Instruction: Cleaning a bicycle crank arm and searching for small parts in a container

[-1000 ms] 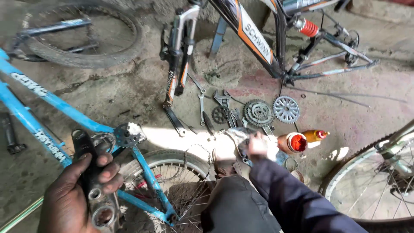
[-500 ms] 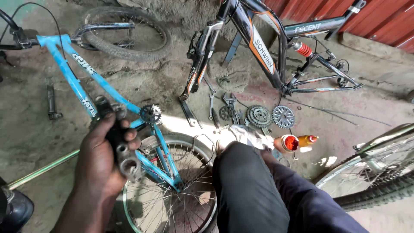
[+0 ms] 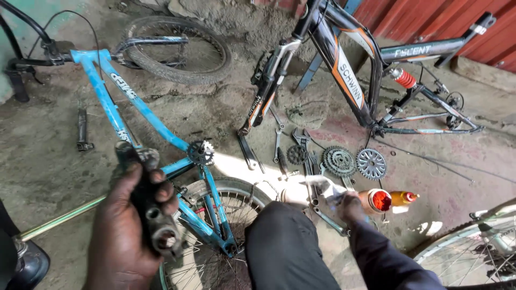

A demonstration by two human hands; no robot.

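Observation:
My left hand [image 3: 126,228] grips a black crank arm [image 3: 160,232], held upright over a blue bicycle frame [image 3: 110,104] that lies on the ground. That frame's small chainring [image 3: 200,153] sits just right of the crank arm's top. My right hand [image 3: 350,207] reaches past my dark-trousered knee [image 3: 285,247] to the ground, down among loose tools. Its fingers rest by a shiny pale piece [image 3: 324,188] and a spanner [image 3: 329,221]. Whether they grip anything is hidden.
Two toothed cogs [image 3: 338,161] [image 3: 372,164] and spanners [image 3: 277,145] lie on the dirt. Two orange bottles [image 3: 379,200] [image 3: 403,198] lie by my right hand. A black bicycle frame [image 3: 344,75] stands behind; a tyre [image 3: 177,51] lies far left, spoked wheels [image 3: 215,241] [image 3: 473,258] lie near.
The view has lifted and pulled back, showing more of both frames. My left hand has kept the crank arm; my right hand has stayed down among the tools.

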